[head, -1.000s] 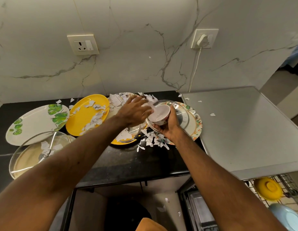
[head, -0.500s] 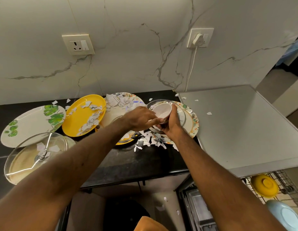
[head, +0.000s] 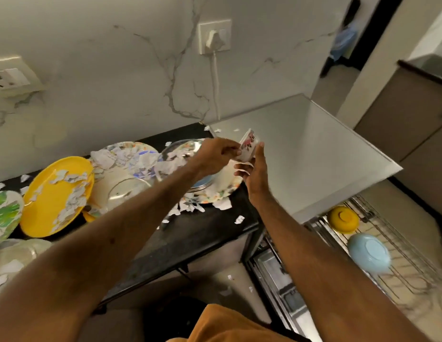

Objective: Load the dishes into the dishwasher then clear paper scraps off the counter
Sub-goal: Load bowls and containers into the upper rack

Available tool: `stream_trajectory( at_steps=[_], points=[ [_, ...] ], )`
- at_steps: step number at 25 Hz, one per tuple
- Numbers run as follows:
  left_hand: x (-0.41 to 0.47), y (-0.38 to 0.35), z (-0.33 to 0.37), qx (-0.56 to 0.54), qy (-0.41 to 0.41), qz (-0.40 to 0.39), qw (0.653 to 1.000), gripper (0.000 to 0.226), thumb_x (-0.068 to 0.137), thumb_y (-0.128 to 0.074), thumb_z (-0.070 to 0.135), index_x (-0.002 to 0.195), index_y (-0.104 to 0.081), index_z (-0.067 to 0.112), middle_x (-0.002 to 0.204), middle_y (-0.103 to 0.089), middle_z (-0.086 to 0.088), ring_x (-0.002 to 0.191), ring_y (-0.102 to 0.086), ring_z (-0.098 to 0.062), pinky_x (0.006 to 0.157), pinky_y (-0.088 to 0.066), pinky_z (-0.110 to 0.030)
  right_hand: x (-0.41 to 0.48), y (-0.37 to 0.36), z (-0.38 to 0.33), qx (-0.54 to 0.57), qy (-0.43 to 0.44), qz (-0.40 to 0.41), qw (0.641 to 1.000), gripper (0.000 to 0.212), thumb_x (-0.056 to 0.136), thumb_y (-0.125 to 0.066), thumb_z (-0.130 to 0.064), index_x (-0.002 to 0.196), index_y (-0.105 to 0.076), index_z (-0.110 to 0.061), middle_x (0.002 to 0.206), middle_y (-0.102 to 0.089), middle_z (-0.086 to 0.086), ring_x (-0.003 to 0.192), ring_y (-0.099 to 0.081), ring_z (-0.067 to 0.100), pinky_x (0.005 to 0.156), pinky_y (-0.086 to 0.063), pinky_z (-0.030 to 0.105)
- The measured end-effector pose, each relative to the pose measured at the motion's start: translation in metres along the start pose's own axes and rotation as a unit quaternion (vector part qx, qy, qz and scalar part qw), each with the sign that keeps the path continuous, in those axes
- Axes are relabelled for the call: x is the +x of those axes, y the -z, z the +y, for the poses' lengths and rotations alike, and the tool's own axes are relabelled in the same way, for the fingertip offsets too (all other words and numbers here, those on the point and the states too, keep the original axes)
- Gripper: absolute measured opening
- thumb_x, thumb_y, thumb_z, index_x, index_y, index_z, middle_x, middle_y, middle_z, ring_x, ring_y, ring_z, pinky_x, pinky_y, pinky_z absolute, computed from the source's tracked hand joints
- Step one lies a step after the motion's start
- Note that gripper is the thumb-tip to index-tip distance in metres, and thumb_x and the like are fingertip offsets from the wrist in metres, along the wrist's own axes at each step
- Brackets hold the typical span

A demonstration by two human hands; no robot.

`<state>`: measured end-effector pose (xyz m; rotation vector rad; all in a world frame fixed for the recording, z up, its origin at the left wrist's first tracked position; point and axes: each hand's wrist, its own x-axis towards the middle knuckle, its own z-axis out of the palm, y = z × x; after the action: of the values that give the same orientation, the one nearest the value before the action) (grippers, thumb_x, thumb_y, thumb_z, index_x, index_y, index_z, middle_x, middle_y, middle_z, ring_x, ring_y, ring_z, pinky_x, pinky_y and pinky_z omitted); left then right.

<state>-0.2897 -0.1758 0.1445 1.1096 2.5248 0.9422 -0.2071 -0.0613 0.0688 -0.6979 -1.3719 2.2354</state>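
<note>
A kitchen is seen from above, along two bare forearms. A small floral bowl (head: pixel 248 145) is held tilted in the air, above the seam between the black desk (head: pixel 202 233) and the grey dishwasher top (head: pixel 313 149). It is gripped by the right hand (head: pixel 255 175), with the thumb up one side and the fingers (head: pixel 242 169) curled beneath. The left hand (head: pixel 215 154) is brought against the bowl's near side with its fingers (head: pixel 236 151) curled. Whether the bowl or a scrap is pinched by them cannot be told through the blur.

Loading appears barely begun. In the pulled-out wire rack (head: pixel 400 257) at the lower right, only an upturned yellow bowl (head: pixel 343 219) and an upturned pale blue bowl (head: pixel 369 253) are seen. On the desk a yellow plate (head: pixel 57 198), a leaf-patterned plate (head: pixel 2 213), a floral plate (head: pixel 215 196) and a glass lid (head: pixel 126 193) are left unloaded. Torn paper scraps (head: pixel 72 193) are strewn across these dishes and the desk, and a few scraps on the floor (head: pixel 226 291) are visible. The bowl is judged the next dish for the rack. The scrap clearing is not yet done.
</note>
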Motion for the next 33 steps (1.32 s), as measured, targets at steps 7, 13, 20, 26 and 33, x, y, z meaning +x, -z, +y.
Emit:
stream_trajectory(
  at_steps=[7,13,20,26,33],
  points=[
    [0.054,-0.124,0.124,-0.083,-0.087,-0.159,0.980,0.021,0.098,-0.067,0.026,0.117,-0.077,0.021,0.104,-0.077,0.006,0.093,-0.072,-0.012,0.092,-0.057,-0.028,-0.014,0.178,-0.050,-0.092,0.129,0.222,0.962,0.057,0.100,-0.055,-0.060,0.129,-0.061,-0.011,0.102,-0.077,0.007,0.081,-0.073,0.022,0.060,-0.059,0.034],
    [0.089,-0.228,0.171,0.141,-0.161,-0.333,0.918,0.033,0.102,-0.063,0.022,0.134,-0.066,0.017,0.134,-0.066,-0.007,0.121,-0.061,-0.024,0.098,-0.042,-0.026,-0.039,0.305,-0.066,-0.202,0.096,0.349,0.910,0.067,0.091,-0.064,-0.071,0.138,-0.058,-0.023,0.116,-0.074,0.001,0.099,-0.073,0.020,0.067,-0.055,0.016],
    [0.121,-0.315,0.172,0.301,-0.161,-0.342,0.876,0.062,0.099,-0.057,0.007,0.152,-0.039,0.031,0.162,-0.032,-0.007,0.143,-0.039,-0.031,0.110,-0.044,-0.049,-0.038,0.427,-0.049,-0.380,-0.034,0.319,0.868,0.090,0.080,-0.074,-0.073,0.150,-0.045,-0.024,0.137,-0.064,0.001,0.117,-0.064,0.024,0.098,-0.056,0.042],
    [0.157,-0.330,0.164,0.393,-0.075,-0.393,0.828,0.100,0.094,-0.067,0.005,0.158,-0.007,0.052,0.170,0.004,-0.013,0.152,-0.015,-0.046,0.106,-0.045,-0.060,-0.004,0.477,-0.017,-0.532,-0.165,0.157,0.816,0.100,0.084,-0.078,-0.057,0.162,-0.024,-0.025,0.147,-0.050,0.016,0.126,-0.056,0.039,0.101,-0.053,0.051],
    [0.196,-0.345,0.177,0.420,-0.049,-0.460,0.781,0.146,0.071,-0.093,0.018,0.152,0.022,0.057,0.164,0.024,-0.026,0.150,-0.007,-0.058,0.108,-0.037,-0.068,0.041,0.499,0.036,-0.678,-0.157,0.002,0.718,0.089,0.087,-0.076,-0.049,0.155,-0.027,-0.017,0.134,-0.055,0.019,0.118,-0.059,0.040,0.093,-0.056,0.052]
  ],
)
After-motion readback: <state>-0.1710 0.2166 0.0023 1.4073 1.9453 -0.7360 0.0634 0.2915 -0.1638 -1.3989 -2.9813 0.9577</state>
